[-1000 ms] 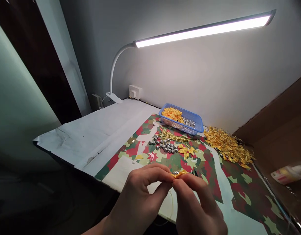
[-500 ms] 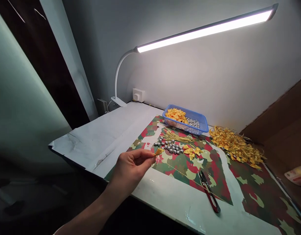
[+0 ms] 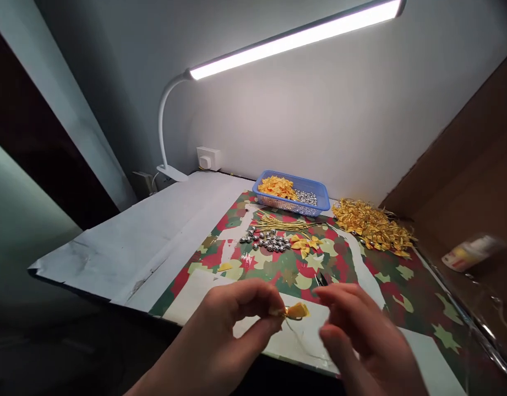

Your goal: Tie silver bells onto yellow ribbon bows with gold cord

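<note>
My left hand [image 3: 228, 335] pinches a small yellow ribbon bow [image 3: 295, 311] between thumb and fingertips, low over the table's near edge. A thin thread hangs from the bow. My right hand [image 3: 363, 341] is just right of the bow, its fingers loosely curled and blurred, not touching it. Behind my right hand the tip of a pair of dark snips [image 3: 320, 279] shows on the camouflage-patterned sheet [image 3: 405, 286]. Silver beads [image 3: 267, 242], loose yellow bows [image 3: 303, 243] and gold wires [image 3: 280, 224] lie farther back.
A blue basket [image 3: 293, 204] with yellow bows and silver beads stands by the wall. A heap of finished gold bows [image 3: 371, 225] lies to its right. A clamp lamp [image 3: 170, 104] lights the table. A small bottle [image 3: 470, 252] lies at the far right by a brown board.
My left hand drew back from the bead pile toward the near edge, still pinching the bow. My right hand came back into view beside it, covering most of the snips.
</note>
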`<state>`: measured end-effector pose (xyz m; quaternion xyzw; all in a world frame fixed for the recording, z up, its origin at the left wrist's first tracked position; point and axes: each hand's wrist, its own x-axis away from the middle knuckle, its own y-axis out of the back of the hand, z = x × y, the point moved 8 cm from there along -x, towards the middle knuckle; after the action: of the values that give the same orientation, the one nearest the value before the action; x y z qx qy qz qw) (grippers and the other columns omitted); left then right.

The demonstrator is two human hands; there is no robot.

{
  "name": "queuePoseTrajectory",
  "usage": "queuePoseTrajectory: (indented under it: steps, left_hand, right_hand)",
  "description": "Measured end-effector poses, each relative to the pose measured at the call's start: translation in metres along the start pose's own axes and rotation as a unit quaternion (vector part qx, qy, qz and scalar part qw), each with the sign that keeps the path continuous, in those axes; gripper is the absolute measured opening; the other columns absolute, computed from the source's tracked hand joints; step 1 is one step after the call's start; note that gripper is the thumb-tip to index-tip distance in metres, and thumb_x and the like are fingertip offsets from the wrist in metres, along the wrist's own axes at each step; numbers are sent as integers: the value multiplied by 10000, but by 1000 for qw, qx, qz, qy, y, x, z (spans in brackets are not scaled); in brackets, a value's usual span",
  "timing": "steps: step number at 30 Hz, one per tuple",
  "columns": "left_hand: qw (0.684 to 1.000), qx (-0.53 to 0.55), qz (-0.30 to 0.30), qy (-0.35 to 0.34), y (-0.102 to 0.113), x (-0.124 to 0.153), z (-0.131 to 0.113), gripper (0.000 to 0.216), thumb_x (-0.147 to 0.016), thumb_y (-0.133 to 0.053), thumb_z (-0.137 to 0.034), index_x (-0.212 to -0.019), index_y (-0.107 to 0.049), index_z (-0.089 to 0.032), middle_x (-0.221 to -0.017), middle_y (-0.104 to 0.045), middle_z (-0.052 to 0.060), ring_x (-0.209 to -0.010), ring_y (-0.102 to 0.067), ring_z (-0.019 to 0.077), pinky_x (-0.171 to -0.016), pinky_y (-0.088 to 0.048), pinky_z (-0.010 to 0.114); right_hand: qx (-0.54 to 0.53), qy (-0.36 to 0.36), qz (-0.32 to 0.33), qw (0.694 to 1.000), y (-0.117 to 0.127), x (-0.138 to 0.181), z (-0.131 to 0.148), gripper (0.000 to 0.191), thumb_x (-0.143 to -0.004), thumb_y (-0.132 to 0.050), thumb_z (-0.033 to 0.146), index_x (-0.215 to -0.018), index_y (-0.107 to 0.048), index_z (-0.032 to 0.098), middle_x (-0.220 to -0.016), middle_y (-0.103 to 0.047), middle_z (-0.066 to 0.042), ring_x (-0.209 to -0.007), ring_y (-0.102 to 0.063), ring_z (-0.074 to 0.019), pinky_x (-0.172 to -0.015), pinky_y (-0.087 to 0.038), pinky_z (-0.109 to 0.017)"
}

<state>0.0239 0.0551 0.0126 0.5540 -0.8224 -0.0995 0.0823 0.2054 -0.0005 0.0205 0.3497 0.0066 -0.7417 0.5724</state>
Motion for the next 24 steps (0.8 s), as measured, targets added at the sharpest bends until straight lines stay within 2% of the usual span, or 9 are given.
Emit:
queuePoseTrajectory:
  steps: [3,5,7,10,13,17,20,24]
  left_hand:
    - [997,-64,16,-26,-1,4,-3,71,-910,-634,-262,-888,-700,-253,-865,-759,-4,-839,-723,198,-767,-579,252]
    - [997,-75,19,-31,1,7,0,96,-920,-637,-288,-992,-697,-271,-960,-764,9,-922,-721,218,-812,-587,266]
    - [996,-71,12,-50,3,8,1,189,-894,-683,-278,-1082,-688,-294,-1048,-765,12,-983,-717,230,-857,-584,271]
    - [992,-62,-5,-108,4,7,-9,176,-854,-725,-194,-989,-704,-306,-956,-759,-31,-868,-717,175,-798,-568,212]
    - [987,-63,-2,-148,1,4,-20,132,-898,-675,-150,-843,-686,-269,-813,-711,-49,-722,-681,120,-708,-543,173]
    - [982,-76,-9,-176,4,3,-24,160,-907,-674,-139,-786,-667,-243,-853,-717,-36,-718,-685,108,-673,-540,161]
    - [987,-58,-4,-151,6,4,-18,145,-898,-673,-127,-815,-691,-244,-863,-736,-23,-767,-713,133,-715,-568,177]
    - [994,-2,10,-108,6,2,-12,149,-901,-665,-144,-943,-715,-277,-846,-760,-31,-771,-731,152,-713,-594,190]
  right_hand:
    - [-62,-26,69,995,-31,-8,2,110,-997,-565,315,-944,-645,261,-883,-601,23,-615,-526,-103,-565,-437,-210]
    - [-85,-50,85,991,-39,-10,-1,204,-1004,-533,282,-823,-609,228,-767,-547,29,-615,-484,-106,-549,-384,-212]
    - [-114,-90,91,985,-42,-8,-6,253,-1009,-529,318,-784,-585,218,-719,-506,34,-616,-456,-108,-550,-359,-215]
    - [-155,-152,98,971,-43,-4,-11,309,-996,-549,404,-759,-587,209,-690,-500,35,-601,-421,-106,-546,-333,-224]
    - [-190,-195,95,958,-45,-3,-10,341,-961,-588,447,-732,-604,194,-667,-496,28,-598,-400,-104,-526,-295,-228]
    - [-268,-281,101,916,-53,1,-13,390,-918,-645,522,-732,-614,180,-609,-413,51,-548,-336,-84,-513,-270,-224]
    - [-284,-299,94,906,-54,2,-16,411,-899,-664,556,-743,-621,178,-598,-383,58,-549,-335,-83,-526,-286,-221]
    - [-240,-277,99,925,-55,2,-19,426,-930,-612,574,-754,-637,187,-613,-399,53,-548,-346,-82,-510,-279,-217]
